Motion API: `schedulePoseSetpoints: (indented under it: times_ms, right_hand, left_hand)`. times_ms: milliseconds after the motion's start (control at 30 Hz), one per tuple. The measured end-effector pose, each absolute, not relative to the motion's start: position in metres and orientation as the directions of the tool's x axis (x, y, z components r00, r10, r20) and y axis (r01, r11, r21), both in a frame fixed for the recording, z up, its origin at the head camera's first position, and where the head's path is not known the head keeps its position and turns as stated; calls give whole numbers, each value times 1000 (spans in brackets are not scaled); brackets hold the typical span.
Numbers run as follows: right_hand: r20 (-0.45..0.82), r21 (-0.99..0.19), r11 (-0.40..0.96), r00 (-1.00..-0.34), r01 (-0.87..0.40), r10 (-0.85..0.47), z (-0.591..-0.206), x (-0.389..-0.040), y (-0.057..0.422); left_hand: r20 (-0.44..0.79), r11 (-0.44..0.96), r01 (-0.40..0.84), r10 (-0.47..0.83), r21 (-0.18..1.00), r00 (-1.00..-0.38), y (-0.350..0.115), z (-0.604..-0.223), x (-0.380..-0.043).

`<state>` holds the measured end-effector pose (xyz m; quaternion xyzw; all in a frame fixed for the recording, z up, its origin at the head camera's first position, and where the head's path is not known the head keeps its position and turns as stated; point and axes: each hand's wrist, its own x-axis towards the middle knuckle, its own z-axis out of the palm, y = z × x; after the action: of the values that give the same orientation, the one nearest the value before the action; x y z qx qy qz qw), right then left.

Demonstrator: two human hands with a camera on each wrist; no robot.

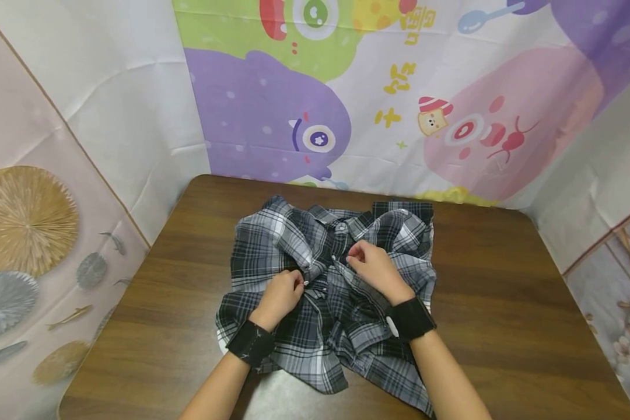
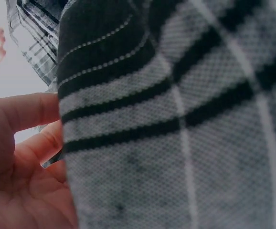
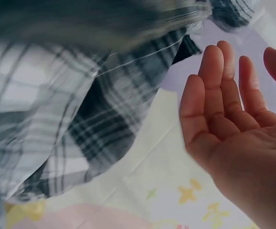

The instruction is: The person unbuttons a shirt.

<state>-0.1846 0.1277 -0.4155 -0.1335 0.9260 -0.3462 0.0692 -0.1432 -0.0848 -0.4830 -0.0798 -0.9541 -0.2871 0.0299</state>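
Observation:
A black, grey and white plaid shirt (image 1: 304, 344) lies rumpled on the table, its collar (image 1: 341, 219) toward the far edge. My left hand (image 1: 282, 294) pinches the front edge of the shirt beside a small white button. In the left wrist view, plaid cloth (image 2: 176, 143) covers much of the frame and hides the fingertips of that hand (image 2: 28, 157). Over the other front panel hovers my right hand (image 1: 375, 265), close to another white button. The right wrist view shows this hand (image 3: 243, 114) with loosely bent fingers and nothing in them, apart from the cloth (image 3: 114, 109).
The brown wooden table (image 1: 504, 315) extends on both sides of the shirt. A cartoon-printed cloth (image 1: 273, 116) hangs behind its far edge. Patterned curtains (image 1: 100, 146) stand at the left and right. Each wrist wears a black band (image 1: 252, 343).

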Motion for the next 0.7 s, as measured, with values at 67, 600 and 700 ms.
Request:
schedulePoseSetpoints:
  times_ms: [67,600,700]
  right_hand:
    - [-24,-662,718,-951,-215,-307,-416,-189,120]
    - [3,-606,753,-948,-256,-319,-447,-209,86]
    - [-2,-583,780,-959,-229,-283,-454,-211,88]
  left_hand:
    - [99,824,169,137,541,-986,-85,-482,-143]
    - [76,828,160,142,537,-987,-85,-481,-143]
    - [67,826,155,141,541,-988,-85,-481,-143]
